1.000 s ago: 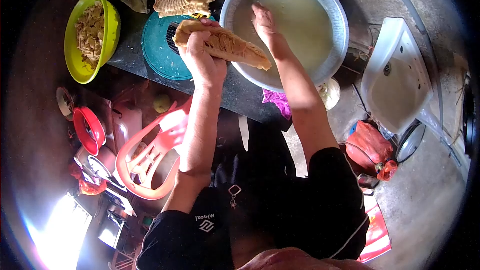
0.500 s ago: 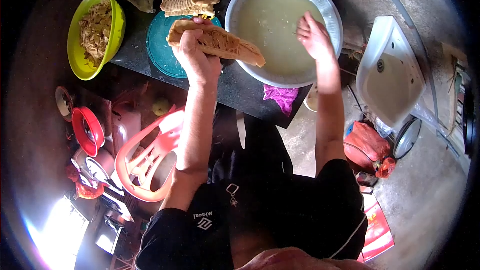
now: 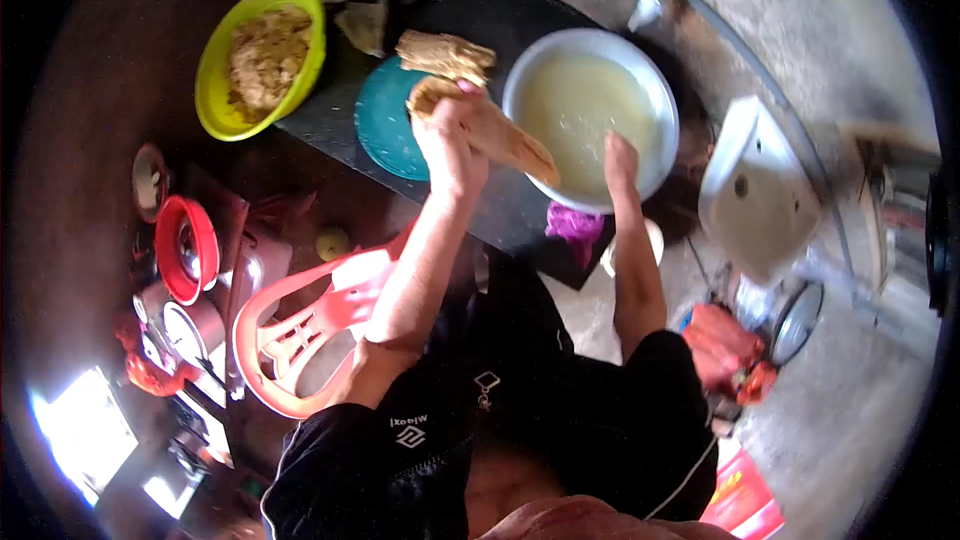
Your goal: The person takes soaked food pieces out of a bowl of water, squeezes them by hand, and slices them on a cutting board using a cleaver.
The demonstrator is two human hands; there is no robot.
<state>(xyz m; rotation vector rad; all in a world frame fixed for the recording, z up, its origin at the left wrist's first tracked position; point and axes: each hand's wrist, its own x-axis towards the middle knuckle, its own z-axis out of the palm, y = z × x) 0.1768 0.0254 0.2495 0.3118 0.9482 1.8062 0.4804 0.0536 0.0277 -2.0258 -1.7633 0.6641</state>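
My left hand (image 3: 452,152) is closed around a long tan piece that looks like a bamboo shoot (image 3: 515,148). The shoot slants, its lower end reaching the near rim of a wide metal basin (image 3: 513,90) of cloudy water (image 3: 575,95). Over the basin's near right part is my right hand (image 3: 620,162), fingers curled in; whether anything is inside them cannot be seen. Just beyond my left hand, another ribbed tan shoot (image 3: 447,54) lies at the far edge of a round teal board (image 3: 385,130).
A yellow-green bowl (image 3: 312,65) of tan pieces stands at the table's left. A purple cloth (image 3: 574,226) hangs at the near edge of the black table (image 3: 330,130). A red plastic chair (image 3: 262,365) is below left; a white sink (image 3: 725,155) lies to the right.
The view has shifted, so the table things sit lower and further right. My right hand has moved towards the basin's near side, its fingers more closed. My left hand still holds the bamboo shoot.
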